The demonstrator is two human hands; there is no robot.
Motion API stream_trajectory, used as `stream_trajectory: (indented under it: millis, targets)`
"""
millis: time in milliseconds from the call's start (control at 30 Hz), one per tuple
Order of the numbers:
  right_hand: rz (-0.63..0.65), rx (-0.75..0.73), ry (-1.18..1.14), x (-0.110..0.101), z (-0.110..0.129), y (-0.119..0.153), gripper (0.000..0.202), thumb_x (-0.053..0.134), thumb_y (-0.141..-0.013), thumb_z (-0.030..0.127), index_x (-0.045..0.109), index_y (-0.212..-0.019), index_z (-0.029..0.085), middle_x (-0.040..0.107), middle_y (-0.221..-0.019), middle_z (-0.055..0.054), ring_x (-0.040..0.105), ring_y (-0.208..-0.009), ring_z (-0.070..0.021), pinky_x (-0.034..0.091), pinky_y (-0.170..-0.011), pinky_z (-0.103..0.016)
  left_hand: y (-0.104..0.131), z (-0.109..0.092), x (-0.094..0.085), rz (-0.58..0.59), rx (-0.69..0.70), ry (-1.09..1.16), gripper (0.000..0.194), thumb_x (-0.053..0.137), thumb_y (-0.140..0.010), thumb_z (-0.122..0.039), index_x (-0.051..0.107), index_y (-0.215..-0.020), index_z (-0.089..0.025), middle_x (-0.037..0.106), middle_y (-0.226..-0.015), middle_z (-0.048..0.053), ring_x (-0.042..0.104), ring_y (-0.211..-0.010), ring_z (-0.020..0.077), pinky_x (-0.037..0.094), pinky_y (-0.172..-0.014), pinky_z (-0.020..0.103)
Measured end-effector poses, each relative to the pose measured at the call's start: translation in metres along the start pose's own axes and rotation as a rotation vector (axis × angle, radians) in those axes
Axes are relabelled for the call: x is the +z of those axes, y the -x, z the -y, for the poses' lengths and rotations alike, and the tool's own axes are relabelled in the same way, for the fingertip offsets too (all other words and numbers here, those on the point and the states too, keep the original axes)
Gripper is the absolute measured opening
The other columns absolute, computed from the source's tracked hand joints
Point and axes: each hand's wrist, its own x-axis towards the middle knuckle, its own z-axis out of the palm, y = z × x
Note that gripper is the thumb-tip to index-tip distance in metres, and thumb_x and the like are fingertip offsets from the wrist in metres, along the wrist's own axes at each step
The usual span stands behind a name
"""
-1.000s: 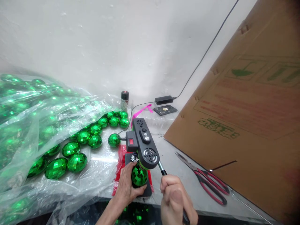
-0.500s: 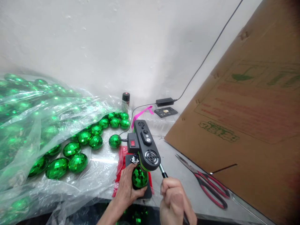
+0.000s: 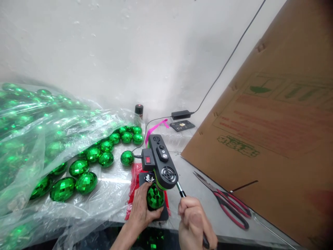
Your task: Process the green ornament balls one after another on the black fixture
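Observation:
My left hand point(image 3: 142, 206) is closed around the lower left of a green mirrored ball point(image 3: 155, 196). The ball sits beneath the round end of a black machine head point(image 3: 163, 162) with vent grilles and a red switch point(image 3: 147, 159). That head overhangs the ball's top, so where they meet is hidden. A dark base plate point(image 3: 163, 216) lies under the ball, over red material point(image 3: 129, 208). My right hand point(image 3: 194, 217) is wrapped round the black grip of a metal lever point(image 3: 180, 189), which runs up to the right side of the machine head.
Many green balls point(image 3: 62, 188) lie at left, partly under clear plastic sheeting point(image 3: 109, 194). Red-and-black scissors point(image 3: 226, 203) lie beside a large cardboard box point(image 3: 260, 114) at right. Behind are a phone-like black slab point(image 3: 182, 125), a power adapter point(image 3: 181, 115), a pink ribbon point(image 3: 156, 126) and a black-capped can point(image 3: 139, 110).
The view has shifted slightly, moving the box and scissors a little left in the picture. Both hands, the ball and the lever keep their positions.

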Motion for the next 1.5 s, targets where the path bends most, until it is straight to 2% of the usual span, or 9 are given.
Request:
stream_trajectory:
  millis: [300, 567, 900, 1033, 1133, 1267, 1367, 1433, 1500]
  targets:
    - [-0.038, 0.028, 0.010, 0.008, 0.011, -0.010, 0.052, 0.049, -0.115, 0.024, 0.045, -0.063, 0.021, 0.050, -0.062, 0.004, 0.047, -0.054, -0.0087, 0.036, -0.048, -0.023, -0.002, -0.001, 0.000, -0.036, 0.071, -0.038, 0.078, 0.086, -0.066, -0.022, 0.064, -0.140, -0.016, 0.080, -0.132, 0.021, 0.081, -0.117, 0.0425, 0.069, -0.099, 0.062]
    - [-0.114, 0.099, 0.019, 0.016, 0.015, -0.006, 0.054, 0.050, -0.117, 0.029, 0.046, -0.063, 0.021, 0.049, -0.064, 0.005, 0.043, -0.053, -0.0089, 0.031, -0.046, -0.025, -0.004, -0.003, 0.000, -0.090, 0.153, -0.085, 0.080, 0.085, -0.065, -0.021, 0.060, -0.141, -0.015, 0.082, -0.127, 0.019, 0.083, -0.112, 0.0406, 0.072, -0.095, 0.058]
    - [-0.114, 0.048, 0.016, 0.014, 0.007, -0.001, 0.053, 0.047, -0.116, 0.025, 0.044, -0.063, 0.022, 0.046, -0.064, 0.004, 0.046, -0.056, -0.0103, 0.036, -0.049, -0.025, -0.001, 0.005, 0.000, -0.034, 0.155, -0.097, 0.078, 0.085, -0.071, -0.022, 0.060, -0.145, -0.016, 0.081, -0.132, 0.019, 0.082, -0.117, 0.0396, 0.072, -0.098, 0.057]
    - [-0.110, -0.007, 0.024, 0.014, -0.001, 0.012, 0.050, 0.046, -0.116, 0.022, 0.045, -0.066, 0.022, 0.046, -0.064, 0.004, 0.049, -0.058, -0.0114, 0.038, -0.052, -0.025, -0.001, 0.001, 0.003, -0.082, 0.145, -0.103, 0.078, 0.083, -0.068, -0.023, 0.060, -0.143, -0.015, 0.082, -0.128, 0.020, 0.083, -0.113, 0.0403, 0.073, -0.094, 0.058]
    - [-0.105, -0.050, 0.036, 0.010, -0.015, 0.029, 0.049, 0.041, -0.118, 0.022, 0.046, -0.069, 0.022, 0.048, -0.066, 0.004, 0.050, -0.060, -0.0117, 0.044, -0.059, -0.027, -0.003, -0.002, 0.004, -0.113, 0.155, -0.096, 0.077, 0.082, -0.068, -0.024, 0.060, -0.141, -0.015, 0.082, -0.126, 0.020, 0.084, -0.111, 0.0405, 0.073, -0.092, 0.058]
    - [-0.011, -0.097, 0.060, -0.002, -0.030, 0.043, 0.051, 0.046, -0.118, 0.031, 0.051, -0.069, 0.021, 0.058, -0.071, 0.003, 0.058, -0.062, -0.0115, 0.053, -0.071, -0.031, -0.004, -0.003, -0.001, -0.100, 0.173, -0.089, 0.074, 0.083, -0.072, -0.027, 0.059, -0.141, -0.015, 0.082, -0.127, 0.021, 0.084, -0.112, 0.0402, 0.073, -0.094, 0.057]
    - [0.034, -0.040, 0.070, -0.008, -0.019, 0.029, 0.046, 0.047, -0.117, 0.026, 0.052, -0.071, 0.021, 0.059, -0.071, 0.002, 0.060, -0.066, -0.0127, 0.052, -0.070, -0.030, -0.005, -0.002, -0.004, -0.035, 0.125, -0.067, 0.075, 0.085, -0.071, -0.026, 0.062, -0.141, -0.016, 0.082, -0.129, 0.020, 0.083, -0.115, 0.0407, 0.072, -0.097, 0.058]
    - [0.024, 0.055, 0.041, -0.006, -0.002, 0.007, 0.043, 0.048, -0.115, 0.019, 0.051, -0.072, 0.022, 0.055, -0.069, 0.002, 0.058, -0.066, -0.0133, 0.045, -0.060, -0.026, -0.005, 0.000, -0.005, -0.007, 0.072, -0.041, 0.077, 0.086, -0.068, -0.024, 0.063, -0.142, -0.016, 0.081, -0.131, 0.020, 0.082, -0.118, 0.0422, 0.070, -0.100, 0.062]
    - [0.039, 0.129, 0.008, 0.000, 0.016, -0.017, 0.045, 0.051, -0.115, 0.020, 0.051, -0.069, 0.022, 0.051, -0.064, 0.003, 0.056, -0.063, -0.0128, 0.040, -0.055, -0.024, -0.006, 0.002, -0.004, 0.006, 0.023, -0.011, 0.079, 0.087, -0.067, -0.023, 0.064, -0.143, -0.016, 0.080, -0.134, 0.021, 0.080, -0.122, 0.0437, 0.068, -0.104, 0.065]
